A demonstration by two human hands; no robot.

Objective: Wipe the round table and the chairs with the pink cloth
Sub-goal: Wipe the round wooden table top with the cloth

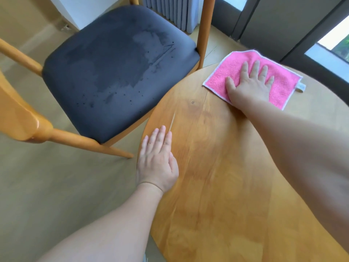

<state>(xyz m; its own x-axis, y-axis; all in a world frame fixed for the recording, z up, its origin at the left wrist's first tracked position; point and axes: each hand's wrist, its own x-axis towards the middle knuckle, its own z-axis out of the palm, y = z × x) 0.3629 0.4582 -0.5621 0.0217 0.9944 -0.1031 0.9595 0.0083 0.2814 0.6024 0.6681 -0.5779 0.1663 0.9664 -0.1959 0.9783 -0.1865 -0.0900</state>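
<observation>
The pink cloth [283, 86] lies spread flat near the far edge of the round wooden table [217, 186]. My right hand [249, 82] presses down on the cloth with straight, spread fingers. My left hand [157, 159] rests flat on the table's left rim, fingers straight and together. A wooden chair with a dark padded seat [117, 72] stands just left of the table; its seat shows damp streaks and small dark spots.
Beige floor [56, 186] lies to the left and below the chair. A grey radiator [173, 12] and dark window frames [283, 25] stand behind the table. The chair's front leg [90, 142] reaches close to the table's left edge.
</observation>
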